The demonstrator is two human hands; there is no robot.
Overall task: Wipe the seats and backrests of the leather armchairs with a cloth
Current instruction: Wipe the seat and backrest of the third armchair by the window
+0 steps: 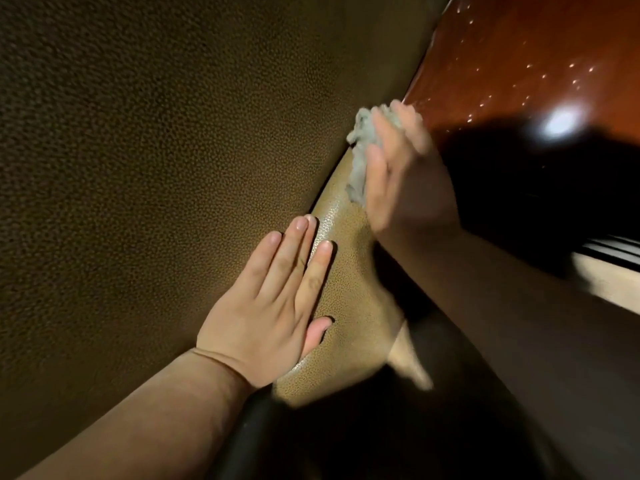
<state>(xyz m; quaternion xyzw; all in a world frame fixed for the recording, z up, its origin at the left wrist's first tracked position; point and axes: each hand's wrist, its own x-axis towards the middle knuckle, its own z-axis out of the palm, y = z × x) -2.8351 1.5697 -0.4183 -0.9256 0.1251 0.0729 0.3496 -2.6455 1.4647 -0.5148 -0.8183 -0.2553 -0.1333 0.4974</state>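
Surface: pebbled brown leather of an armchair (156,150) fills the frame from 7 o'clock round to 12 o'clock. A lighter, tan-lit rounded leather edge (346,289) runs diagonally from about 6 o'clock up toward centre. Whether the large panel is seat or backrest cannot be told at this close range.

Left hand (273,306): enters from 7 o'clock, lies flat on the leather with fingers straight and held close together, fingertips reaching the seam where the dark panel meets the tan edge. The thumb rests on the tan edge. It holds nothing.

Right hand (398,171): enters from 4 o'clock, blurred. Its fingers are curled round a crumpled pale grey cloth (362,161), which is bunched against the upper end of the tan edge, just right of centre toward 1 o'clock. The cloth touches the leather at its lower end; contact higher up cannot be confirmed owing to blur.

Room: at 1 to 2 o'clock stands a glossy reddish-brown wooden surface (519,64), showing a bright round light reflection (561,123) and scattered small glints. Below it, toward 3 o'clock, lies deep shadow, then a pale strip with dark lines (609,268) at the right border; its nature is unclear. A dark curved glossy part (249,441) sits at 6 o'clock below the left wrist. Lighting is dim and warm.
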